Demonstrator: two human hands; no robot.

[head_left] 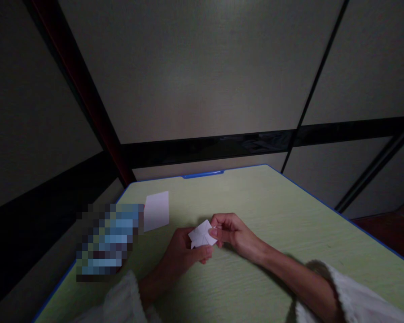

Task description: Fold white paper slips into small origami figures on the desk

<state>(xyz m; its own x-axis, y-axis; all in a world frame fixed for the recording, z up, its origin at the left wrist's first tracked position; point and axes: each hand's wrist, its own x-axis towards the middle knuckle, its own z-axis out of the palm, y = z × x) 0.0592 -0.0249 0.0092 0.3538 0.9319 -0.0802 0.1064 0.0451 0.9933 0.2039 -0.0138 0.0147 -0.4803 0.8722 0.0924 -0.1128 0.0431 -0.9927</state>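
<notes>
Head view: folded white paper (pixel 198 234) sits just below and right of frame center, held between both hands over the table (pixel 276 206). Left hand (pixel 182 253) grips its left and lower edge, thumb along the bottom side. Right hand (pixel 234 233) pinches its right corner, thumb on the face, fingers curled behind. Creases show on the face, meeting near the middle; a small point sticks out at lower left. Can't tell if the paper touches the tabletop.

White sheet (pixel 156 211) lies flat on the table, left of center, up and left of the left hand, well apart from it. Pixelated object (pixel 109 240) at lower left, right next to the sheet; can't identify it. Table is pale green, blue rim, blue strip (pixel 204 174) at the far edge. Light sleeves (pixel 121 298) at bottom left and bottom right. Panelled doors (pixel 202 76) with a dark band fill the upper frame.
</notes>
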